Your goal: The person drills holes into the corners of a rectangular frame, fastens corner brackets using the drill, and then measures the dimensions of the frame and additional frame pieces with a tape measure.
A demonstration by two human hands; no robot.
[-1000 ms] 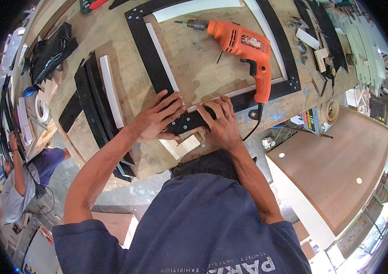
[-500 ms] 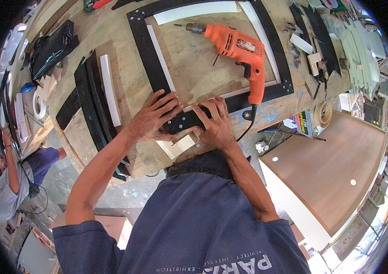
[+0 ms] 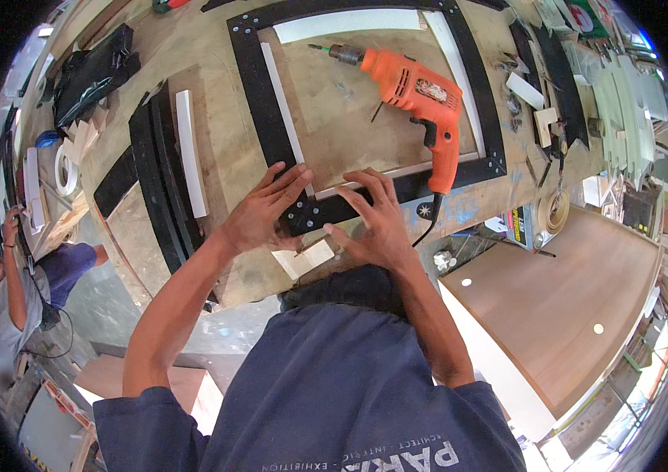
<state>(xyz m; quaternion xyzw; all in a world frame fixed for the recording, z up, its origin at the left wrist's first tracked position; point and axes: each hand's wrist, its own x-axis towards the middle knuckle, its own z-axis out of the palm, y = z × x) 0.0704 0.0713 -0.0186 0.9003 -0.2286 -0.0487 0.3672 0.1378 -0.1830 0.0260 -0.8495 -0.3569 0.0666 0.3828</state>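
Note:
A rectangular black frame [image 3: 251,90] lined with white strips lies on the wooden workbench. My left hand [image 3: 262,212] grips its near left corner, fingers laid over the left rail and thumb low at the near edge, partly hidden. Across the near rail, my right hand [image 3: 377,220] spans in a wide curve, fingertips by the inner white strip and thumb at the outer edge. Silvery screw heads [image 3: 300,214] show in the corner between my hands. An orange corded drill [image 3: 420,90] rests over the frame, bit pointing left. Below the corner sits a pale wood block [image 3: 304,258].
Black strips [image 3: 162,177] and a white strip [image 3: 190,153] lie left of the frame. A black plastic-wrapped bundle [image 3: 96,71] is at the far left. A brown panel [image 3: 558,303] stands right, near a tape roll [image 3: 553,214]. Another person [image 3: 15,291] works at the left.
My right thumb has spread away from the fingers toward the frame's outer edge, uncovering more of the corner and its screw heads. My left hand stays on the corner.

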